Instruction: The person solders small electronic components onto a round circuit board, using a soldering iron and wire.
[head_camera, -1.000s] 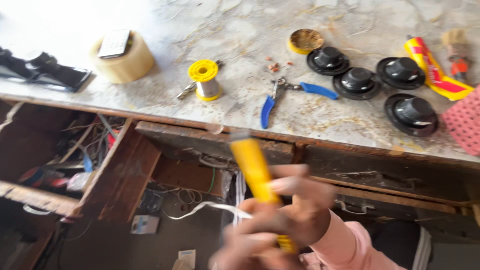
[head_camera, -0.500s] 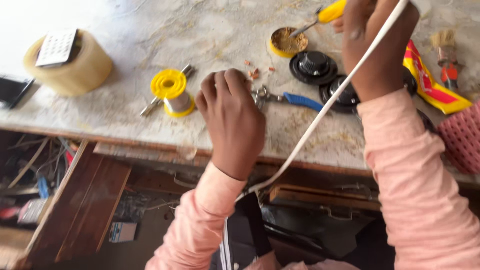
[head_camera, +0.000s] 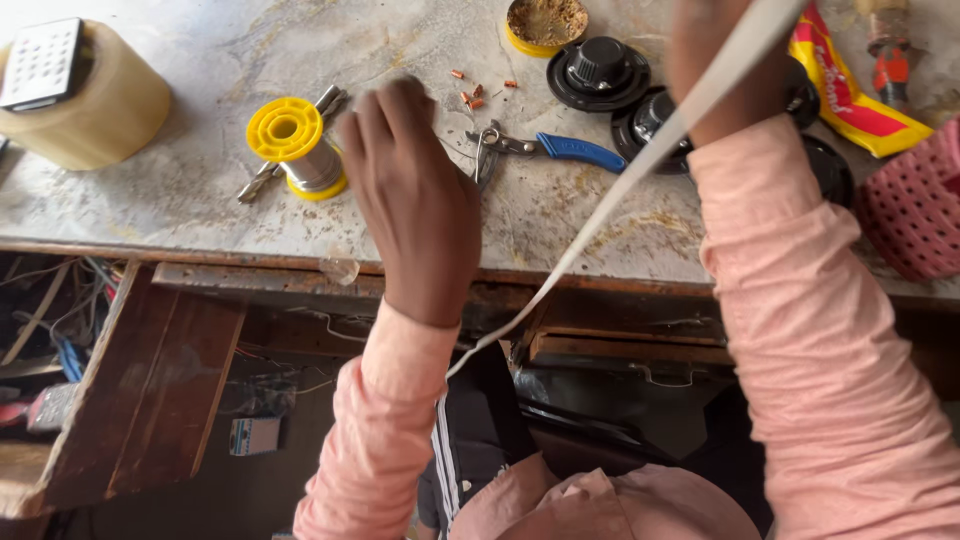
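From the head view, the left hand (head_camera: 415, 190) is seen curled, knuckles up, grasp hidden, on the tabletop (head_camera: 200, 210). The yellow spool (head_camera: 297, 147) stands just to its left, axis upright. The right hand (head_camera: 725, 70), farther off, is only partly seen against the white cord (head_camera: 640, 165); its grip cannot be told.

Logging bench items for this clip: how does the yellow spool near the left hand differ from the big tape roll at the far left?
The yellow spool is small, with bright yellow flanges and a metallic winding; the tape roll is far wider and pale tan. The tape roll carries a flat grey gridded object on top; the spool's top is bare. The spool stands right beside the left hand; the tape roll sits well away from it. Both stand on end on the marble benchtop.
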